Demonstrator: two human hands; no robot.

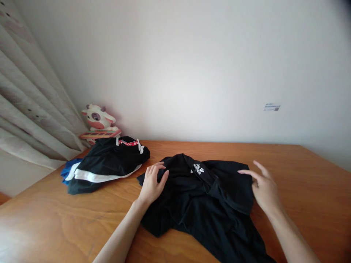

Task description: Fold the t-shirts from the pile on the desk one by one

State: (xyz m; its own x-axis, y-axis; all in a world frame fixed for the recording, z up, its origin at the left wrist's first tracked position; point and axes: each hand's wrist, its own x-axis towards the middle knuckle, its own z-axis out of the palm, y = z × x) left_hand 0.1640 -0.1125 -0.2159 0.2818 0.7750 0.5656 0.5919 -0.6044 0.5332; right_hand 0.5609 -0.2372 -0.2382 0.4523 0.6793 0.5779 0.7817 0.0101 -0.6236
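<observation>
Shirt (208, 199) lies rumpled on the counter (287, 164); left hand (152, 184) pins its edge flat, right hand (264, 190) hovers spread (smoothing, I'd judge).

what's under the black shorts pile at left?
A blue garment pokes out from under the black shorts with the white stripe, at their left edge, on the wooden table. Only that blue edge shows; the rest is covered, so its shape and extent can't be seen.
</observation>
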